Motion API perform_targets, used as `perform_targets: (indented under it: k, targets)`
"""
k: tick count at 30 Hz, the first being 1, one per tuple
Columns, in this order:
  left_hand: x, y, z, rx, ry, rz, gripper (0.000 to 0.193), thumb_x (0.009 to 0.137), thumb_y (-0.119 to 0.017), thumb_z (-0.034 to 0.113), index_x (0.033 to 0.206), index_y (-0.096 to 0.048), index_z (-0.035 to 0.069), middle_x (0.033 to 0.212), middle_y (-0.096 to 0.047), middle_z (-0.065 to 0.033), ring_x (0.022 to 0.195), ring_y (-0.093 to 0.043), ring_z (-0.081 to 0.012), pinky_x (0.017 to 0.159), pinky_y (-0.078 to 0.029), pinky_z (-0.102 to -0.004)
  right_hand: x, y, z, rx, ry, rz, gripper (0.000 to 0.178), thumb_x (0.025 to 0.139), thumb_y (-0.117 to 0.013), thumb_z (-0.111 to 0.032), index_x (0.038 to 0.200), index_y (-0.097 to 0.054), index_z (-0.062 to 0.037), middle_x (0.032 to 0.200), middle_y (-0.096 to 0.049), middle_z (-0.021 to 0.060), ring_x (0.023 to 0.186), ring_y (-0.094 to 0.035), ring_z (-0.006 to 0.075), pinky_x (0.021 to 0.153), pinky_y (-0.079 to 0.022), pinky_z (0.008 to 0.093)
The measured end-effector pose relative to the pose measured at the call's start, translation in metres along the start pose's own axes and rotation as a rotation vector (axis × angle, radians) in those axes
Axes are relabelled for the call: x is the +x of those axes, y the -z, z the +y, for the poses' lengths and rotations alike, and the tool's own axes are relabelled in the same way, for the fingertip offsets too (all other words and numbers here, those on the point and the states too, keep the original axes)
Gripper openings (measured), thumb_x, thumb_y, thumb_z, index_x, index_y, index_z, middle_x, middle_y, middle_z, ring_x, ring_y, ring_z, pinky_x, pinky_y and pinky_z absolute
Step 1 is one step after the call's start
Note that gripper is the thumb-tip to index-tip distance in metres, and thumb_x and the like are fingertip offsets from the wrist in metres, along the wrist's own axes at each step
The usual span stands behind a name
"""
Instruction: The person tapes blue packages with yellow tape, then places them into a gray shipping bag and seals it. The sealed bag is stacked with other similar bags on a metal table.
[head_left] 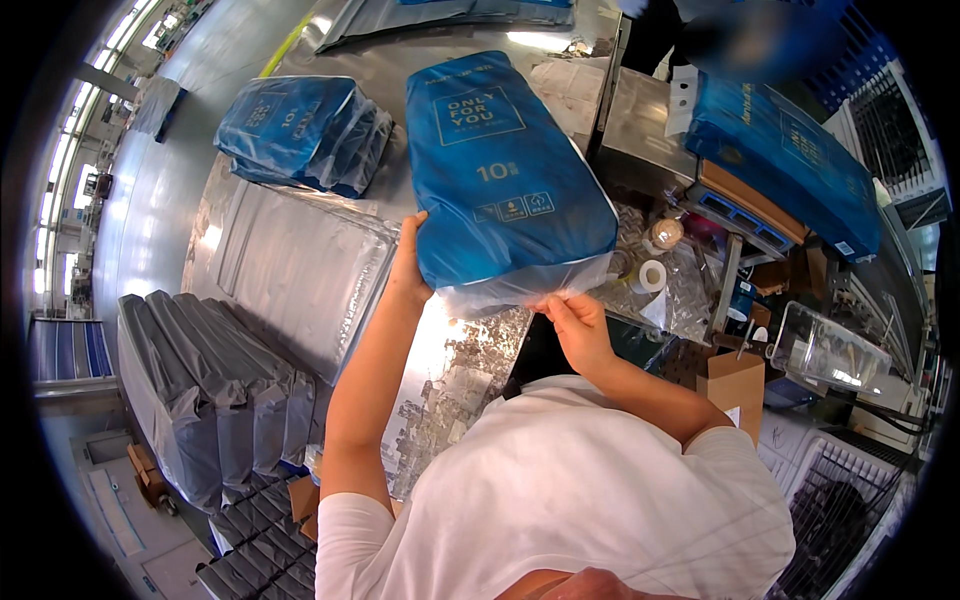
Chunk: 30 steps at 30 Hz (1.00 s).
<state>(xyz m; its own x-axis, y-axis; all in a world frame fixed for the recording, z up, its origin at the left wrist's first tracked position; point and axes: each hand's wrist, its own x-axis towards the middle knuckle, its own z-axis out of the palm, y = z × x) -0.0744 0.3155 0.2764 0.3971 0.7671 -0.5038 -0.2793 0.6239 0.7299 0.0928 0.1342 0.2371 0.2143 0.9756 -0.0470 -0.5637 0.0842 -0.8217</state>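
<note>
Pale, glossy floor (190, 190) runs down the left of the frame beside a metal table (455, 395), whose top is scuffed and patchy near the centre. Held over it, at upper centre, is a blue pack (505, 170), tilted, with clear film (510, 288) loose and wrinkled along its lower edge.

Left hand (408, 262): partly closed at the pack's left edge, fingertips on its side, the palm mostly hidden. Right hand (580, 328): nearly closed, thumb and forefinger pinching the film's lower edge toward the right.

Grey bags (205, 390) stand in a row at lower left, below a pile of clear sleeves (300, 265). More blue packs (295, 130) lie at upper left. A tape roll (651, 276) sits right of centre among crumpled plastic.

A hard tug by the right hand could tear the film, which looks thin, or stretch it crooked. Because the left hand seems to grip just one edge, the pack might swing or slip from slick wrapping. Lowered carelessly to the left, it could knock the sleeves askew; swung right, it could catch the tape roll.
</note>
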Motion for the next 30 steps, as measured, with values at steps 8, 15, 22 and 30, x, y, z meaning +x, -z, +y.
perform_targets:
  k: [8, 15, 22, 30]
  targets:
    - [0.005, 0.005, -0.001, 0.017, 0.054, -0.012, 0.051, 0.082, -0.048, 0.045, 0.113, -0.05, 0.004, 0.106, -0.058, -0.0125, 0.095, -0.058, -0.0232, 0.08, -0.051, -0.0357, 0.004, -0.004, -0.001, 0.249, -0.042, 0.037, 0.037, 0.096, -0.035, -0.02, 0.091, -0.06, 0.007, 0.098, -0.063, 0.0182, 0.097, -0.059, 0.0281, 0.091, -0.043, 0.0378]
    - [0.005, 0.005, 0.0, 0.009, 0.022, -0.013, 0.048, 0.083, -0.048, 0.044, 0.109, -0.053, 0.005, 0.103, -0.059, -0.011, 0.093, -0.058, -0.0217, 0.079, -0.05, -0.034, 0.004, -0.005, -0.002, 0.172, -0.016, 0.018, 0.035, 0.096, -0.034, -0.016, 0.093, -0.058, 0.0082, 0.098, -0.062, 0.0209, 0.098, -0.059, 0.0275, 0.093, -0.043, 0.0383]
    - [0.009, 0.014, -0.001, -0.029, 0.019, -0.02, 0.044, 0.084, -0.048, 0.042, 0.107, -0.054, 0.005, 0.101, -0.06, -0.01, 0.091, -0.059, -0.0209, 0.078, -0.05, -0.0332, 0.004, -0.007, -0.002, 0.115, -0.014, 0.016, 0.033, 0.096, -0.034, -0.015, 0.094, -0.058, 0.0083, 0.099, -0.062, 0.0207, 0.098, -0.059, 0.0267, 0.092, -0.044, 0.0375]
    - [0.008, 0.018, 0.001, -0.007, 0.026, 0.012, 0.046, 0.084, -0.048, 0.041, 0.11, -0.053, 0.004, 0.104, -0.059, -0.0118, 0.094, -0.058, -0.0225, 0.08, -0.05, -0.0346, 0.009, 0.013, -0.059, -0.466, -0.124, -0.387, 0.035, 0.094, -0.042, -0.02, 0.079, -0.064, 0.0025, 0.08, -0.066, 0.0106, 0.075, -0.062, 0.0171, 0.069, -0.048, 0.0269]
